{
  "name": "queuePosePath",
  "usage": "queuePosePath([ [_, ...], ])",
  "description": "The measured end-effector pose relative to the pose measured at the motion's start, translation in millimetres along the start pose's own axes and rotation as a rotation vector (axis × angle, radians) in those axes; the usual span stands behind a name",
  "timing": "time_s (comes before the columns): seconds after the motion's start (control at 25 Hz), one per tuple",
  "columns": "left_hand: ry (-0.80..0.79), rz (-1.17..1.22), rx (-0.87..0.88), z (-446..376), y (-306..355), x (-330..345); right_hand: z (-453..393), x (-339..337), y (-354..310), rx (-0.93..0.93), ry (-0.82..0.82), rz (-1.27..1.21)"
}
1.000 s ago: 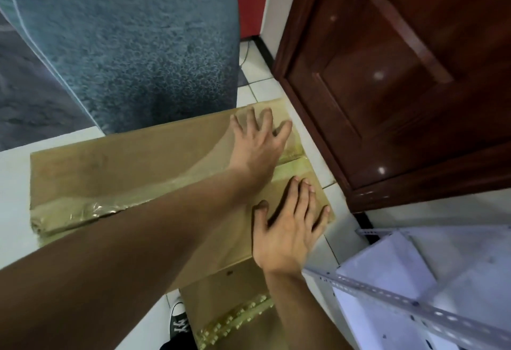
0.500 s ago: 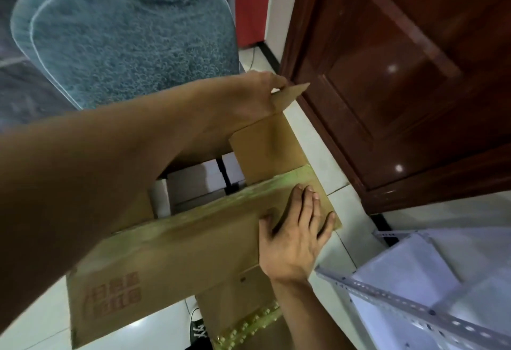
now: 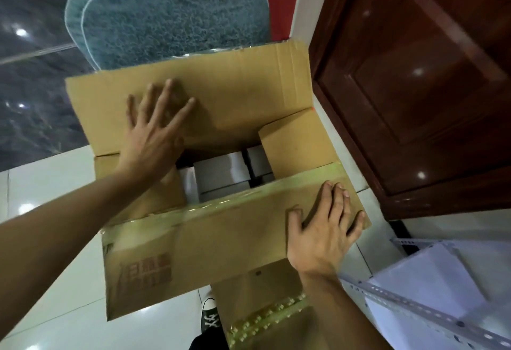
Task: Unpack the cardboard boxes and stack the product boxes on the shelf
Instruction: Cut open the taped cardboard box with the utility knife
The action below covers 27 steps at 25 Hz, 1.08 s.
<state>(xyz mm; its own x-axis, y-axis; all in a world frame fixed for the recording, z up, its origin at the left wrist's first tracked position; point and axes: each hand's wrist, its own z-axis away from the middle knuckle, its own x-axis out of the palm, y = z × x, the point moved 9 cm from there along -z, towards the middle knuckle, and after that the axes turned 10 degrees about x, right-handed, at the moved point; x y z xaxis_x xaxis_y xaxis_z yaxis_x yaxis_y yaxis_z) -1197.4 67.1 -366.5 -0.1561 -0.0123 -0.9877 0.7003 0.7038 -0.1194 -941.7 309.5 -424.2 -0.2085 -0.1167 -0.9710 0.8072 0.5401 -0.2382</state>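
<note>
A brown cardboard box (image 3: 221, 241) stands on the floor with its long flaps spread apart. My left hand (image 3: 154, 131) presses flat, fingers straight, on the far flap (image 3: 235, 95). My right hand (image 3: 323, 228) lies flat on the near flap's right end. A short side flap (image 3: 296, 147) on the right still leans over the opening. Inside the gap I see white product boxes (image 3: 221, 172), partly hidden by the flaps. The white metal shelf (image 3: 431, 294) shows at the lower right.
A second taped cardboard box (image 3: 262, 311) sits under the near flap. A dark wooden door (image 3: 414, 86) stands close on the right. A blue fuzzy cushion (image 3: 171, 14) lies behind the box. A shoe (image 3: 210, 316) is on the white tile floor.
The box went from taped closed to open. My left hand lifted the far flap, folded it back and now presses it flat. My right hand stayed on the near flap.
</note>
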Motion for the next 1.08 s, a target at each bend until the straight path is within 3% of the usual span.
queuePosePath([
  [0.2, -0.135, 0.119, -0.245, 101.7, -64.4, 26.2, 3.3, 2.3, -3.4, -0.021, 0.013, -0.024],
  [0.48, -0.067, 0.436, -0.181, 117.7, -82.2, 60.3, 7.7, -5.6, -15.3, -0.096, 0.028, 0.044],
  [0.6, 0.03, 0.472, -0.18, 117.4, -79.3, 53.9, 35.0, -16.2, -71.3, -0.4, 0.016, 0.07],
  [0.76, 0.004, 0.552, -0.258, 119.6, -85.0, 58.3, 140.4, -1.2, -198.8, -0.779, -0.164, -0.133],
  [0.92, 0.108, 0.57, -0.166, 116.6, -78.8, 46.5, 182.1, 24.9, -270.8, -0.772, -0.246, -0.138],
  [1.08, 0.045, 0.611, -0.235, 116.3, -85.9, 67.4, 185.8, 52.4, -279.2, -0.817, -0.374, -0.077],
])
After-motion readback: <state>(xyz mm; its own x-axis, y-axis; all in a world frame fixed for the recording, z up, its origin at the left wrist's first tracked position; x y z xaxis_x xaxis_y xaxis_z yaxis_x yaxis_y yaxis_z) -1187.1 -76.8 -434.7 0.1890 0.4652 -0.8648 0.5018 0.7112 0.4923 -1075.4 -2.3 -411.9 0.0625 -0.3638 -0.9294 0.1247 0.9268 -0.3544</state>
